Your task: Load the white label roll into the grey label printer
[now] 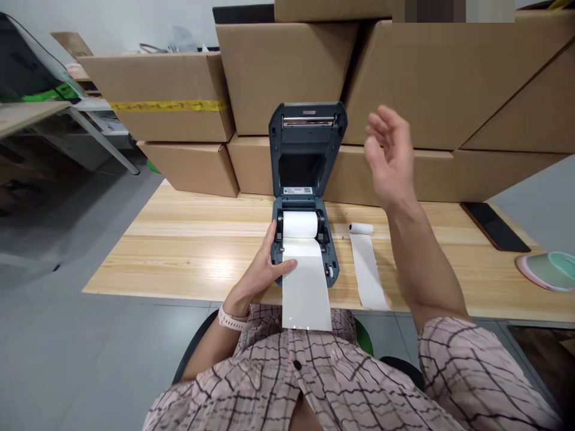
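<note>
A dark grey label printer [331, 251] stands on the wooden table with its lid [308, 143] tipped up and open. A white paper roll [300, 224] sits in its bay, and a strip of paper [306, 293] runs out over the table's front edge. My left hand [265, 269] rests against the printer's left side, thumb pressing on the strip. My right hand [390, 157] is raised in the air to the right of the lid, fingers loosely spread, holding nothing.
A smaller paper roll [362, 228] with an unrolled strip [368, 272] lies right of the printer. Stacked cardboard boxes [287, 78] wall the table's back. A black phone [494, 226] and a pink-and-green object [550, 270] lie at the right. A desk [31, 111] stands at far left.
</note>
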Available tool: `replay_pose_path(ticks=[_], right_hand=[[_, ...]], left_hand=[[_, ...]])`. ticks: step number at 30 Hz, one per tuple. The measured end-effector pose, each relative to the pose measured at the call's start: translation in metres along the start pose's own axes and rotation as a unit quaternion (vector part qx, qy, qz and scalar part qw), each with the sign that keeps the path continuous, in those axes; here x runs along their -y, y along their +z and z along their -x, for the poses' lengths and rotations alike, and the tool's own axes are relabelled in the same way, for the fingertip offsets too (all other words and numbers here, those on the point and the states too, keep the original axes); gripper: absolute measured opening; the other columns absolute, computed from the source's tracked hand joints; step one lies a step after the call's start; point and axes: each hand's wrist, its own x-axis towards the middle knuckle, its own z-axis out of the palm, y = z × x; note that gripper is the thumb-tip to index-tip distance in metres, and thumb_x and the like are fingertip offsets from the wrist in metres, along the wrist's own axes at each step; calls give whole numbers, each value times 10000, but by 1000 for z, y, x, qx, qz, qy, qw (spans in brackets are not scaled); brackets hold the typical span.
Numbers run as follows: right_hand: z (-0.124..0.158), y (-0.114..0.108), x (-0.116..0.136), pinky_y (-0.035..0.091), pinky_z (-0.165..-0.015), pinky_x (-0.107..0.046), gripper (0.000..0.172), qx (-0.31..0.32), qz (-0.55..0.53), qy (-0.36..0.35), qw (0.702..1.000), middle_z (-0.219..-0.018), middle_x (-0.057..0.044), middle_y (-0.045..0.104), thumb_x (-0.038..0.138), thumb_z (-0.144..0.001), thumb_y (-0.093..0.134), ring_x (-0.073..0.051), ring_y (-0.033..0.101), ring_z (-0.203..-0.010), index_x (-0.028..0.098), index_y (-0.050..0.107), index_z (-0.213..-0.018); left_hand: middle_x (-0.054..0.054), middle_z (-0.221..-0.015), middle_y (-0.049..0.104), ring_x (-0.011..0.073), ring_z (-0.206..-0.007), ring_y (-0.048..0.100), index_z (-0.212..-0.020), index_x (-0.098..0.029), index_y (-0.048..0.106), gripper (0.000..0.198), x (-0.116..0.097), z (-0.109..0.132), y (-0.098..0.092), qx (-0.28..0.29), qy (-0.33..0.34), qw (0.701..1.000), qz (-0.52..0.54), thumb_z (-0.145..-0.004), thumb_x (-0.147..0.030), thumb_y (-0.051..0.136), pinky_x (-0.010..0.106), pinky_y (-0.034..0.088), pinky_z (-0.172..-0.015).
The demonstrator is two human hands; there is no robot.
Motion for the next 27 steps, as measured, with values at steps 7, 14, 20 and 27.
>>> replay_pose_path(ticks=[7, 14, 20, 27], right_hand=[[-60, 43, -27, 416, -1170, -379, 731, 118, -31, 99, 988, -1479, -12, 586, 703, -981, 178, -213, 534, -1394, 251, 517, -1445], [53, 8, 49, 458, -1148, -558, 544, 141, -74, 4, 987, -1393, 6, 647, 613, -1058, 211, -245, 572, -1352, 352, 603, -1330], [158, -8, 65, 301, -1226, -587, 465, 251, 43, -36, 966, -1466, -42, 613, 494, -1077, 291, -274, 445, -1471, 321, 596, -1383], [188, 22, 62, 403, -1155, -580, 404, 121, 53, -48, 990, -1379, -46, 651, 438, -1076, 327, -286, 464, -1448, 319, 588, -1360]], left_hand=[[102, -1727, 159, 312, -1592, 170, -1652, -227, 114, 1121, 2, 2, 5, -23, 21, 1000, 6, -795, -450, 802, 453, 174, -1309], [62, -1743, -22, 326, -1602, 95, -1627, -402, -77, 1174, 20, 45, 7, -37, 26, 998, 48, -828, -497, 779, 511, 260, -1274], [86, -1740, 82, 337, -1596, 140, -1640, -389, 36, 996, 20, 39, -3, -83, 76, 989, 91, -875, -711, 587, 540, 208, -1278], [112, -1729, 146, 323, -1584, 199, -1651, -294, 26, 1081, 7, 13, 12, -56, 37, 993, 98, -860, -574, 708, 486, 232, -1283]])
